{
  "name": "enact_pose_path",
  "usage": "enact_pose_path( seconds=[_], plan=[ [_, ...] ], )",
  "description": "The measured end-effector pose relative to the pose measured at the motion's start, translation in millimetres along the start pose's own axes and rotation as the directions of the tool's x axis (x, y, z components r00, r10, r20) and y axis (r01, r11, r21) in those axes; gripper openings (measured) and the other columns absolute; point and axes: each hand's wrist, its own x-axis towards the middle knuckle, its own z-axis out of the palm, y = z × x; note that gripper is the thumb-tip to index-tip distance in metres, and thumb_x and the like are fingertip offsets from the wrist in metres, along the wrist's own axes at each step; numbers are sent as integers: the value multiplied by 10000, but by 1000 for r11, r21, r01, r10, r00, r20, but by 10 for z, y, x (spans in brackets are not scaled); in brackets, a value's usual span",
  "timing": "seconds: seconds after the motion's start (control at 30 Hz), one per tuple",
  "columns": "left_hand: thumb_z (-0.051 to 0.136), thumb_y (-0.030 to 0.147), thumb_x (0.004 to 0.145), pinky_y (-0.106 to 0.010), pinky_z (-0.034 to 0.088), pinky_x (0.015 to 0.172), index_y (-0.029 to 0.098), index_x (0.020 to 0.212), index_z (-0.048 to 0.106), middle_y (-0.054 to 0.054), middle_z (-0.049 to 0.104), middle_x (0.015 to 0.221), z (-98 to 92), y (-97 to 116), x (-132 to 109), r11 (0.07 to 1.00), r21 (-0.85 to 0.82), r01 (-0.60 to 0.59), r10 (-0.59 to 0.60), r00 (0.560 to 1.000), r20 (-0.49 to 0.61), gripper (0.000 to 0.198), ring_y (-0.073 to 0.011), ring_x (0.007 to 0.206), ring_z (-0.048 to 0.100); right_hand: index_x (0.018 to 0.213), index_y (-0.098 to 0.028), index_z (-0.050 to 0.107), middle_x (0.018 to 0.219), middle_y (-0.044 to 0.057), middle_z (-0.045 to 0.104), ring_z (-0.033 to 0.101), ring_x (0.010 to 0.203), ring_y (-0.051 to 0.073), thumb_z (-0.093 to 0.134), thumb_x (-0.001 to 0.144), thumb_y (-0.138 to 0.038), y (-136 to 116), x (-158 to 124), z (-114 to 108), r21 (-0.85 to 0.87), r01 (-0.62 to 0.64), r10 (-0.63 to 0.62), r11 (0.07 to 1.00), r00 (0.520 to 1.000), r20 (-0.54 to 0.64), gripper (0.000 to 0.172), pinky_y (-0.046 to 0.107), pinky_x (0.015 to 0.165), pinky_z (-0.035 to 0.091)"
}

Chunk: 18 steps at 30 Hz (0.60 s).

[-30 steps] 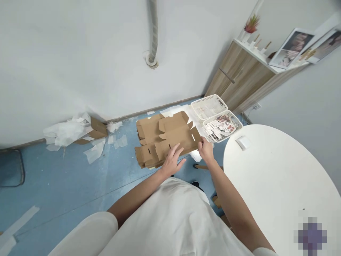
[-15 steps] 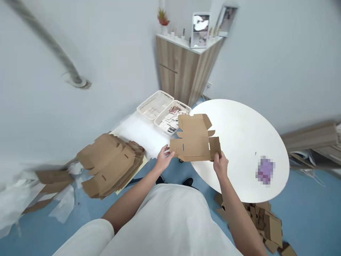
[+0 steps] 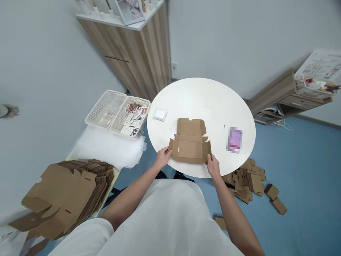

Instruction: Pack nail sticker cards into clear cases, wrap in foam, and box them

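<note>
An unfolded brown cardboard box blank lies over the near part of the round white table, its two side flaps bent upward. My left hand pinches the left flap. At the right flap, my right hand grips the cardboard between thumb and fingers. A small white packet rests on the table beyond the blank, to the left. On the table's right side is a blurred purple item.
To the left, a stack of flat cardboard blanks, white sheets and an open white basket with small cards. Folded boxes lie on the floor at right. A wooden cabinet stands behind.
The view has turned toward the table. Both hands have brought the blank over the table, and its left flap now stands bent up in my left hand. The white packet has come into sight.
</note>
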Motion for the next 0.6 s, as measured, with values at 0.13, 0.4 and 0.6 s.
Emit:
enact_pose_path(
  seconds=[0.13, 0.4, 0.6],
  plan=[
    [480, 295, 741, -282, 469, 705, 150, 982, 606, -51, 659, 895, 42, -15, 92, 998, 53, 31, -34, 998, 43, 307, -172, 767, 622, 801, -189, 560, 830, 69, 633, 581, 693, 184, 280, 782, -574, 142, 54, -21, 157, -95, 88, 983, 995, 52, 476, 308, 624, 471],
    [491, 257, 735, -292, 470, 744, 164, 1038, 588, -53, 652, 971, -64, -141, 416, 993, 96, 65, -75, 992, 98, 332, -171, 804, 619, 871, -179, 605, 744, 37, 625, 545, 658, 170, 372, 757, -481, 158, 74, 37, 100, -111, 114, 989, 993, -25, 398, 287, 616, 427],
    [524, 257, 722, -306, 463, 783, 159, 1084, 549, -65, 638, 970, -112, -133, 698, 991, 132, 40, -56, 990, 126, 376, -167, 828, 605, 975, -175, 590, 800, 45, 636, 561, 639, 163, 414, 732, -423, 9, 73, 110, 119, -148, 161, 982, 981, -107, 389, 306, 650, 431]
  ],
)
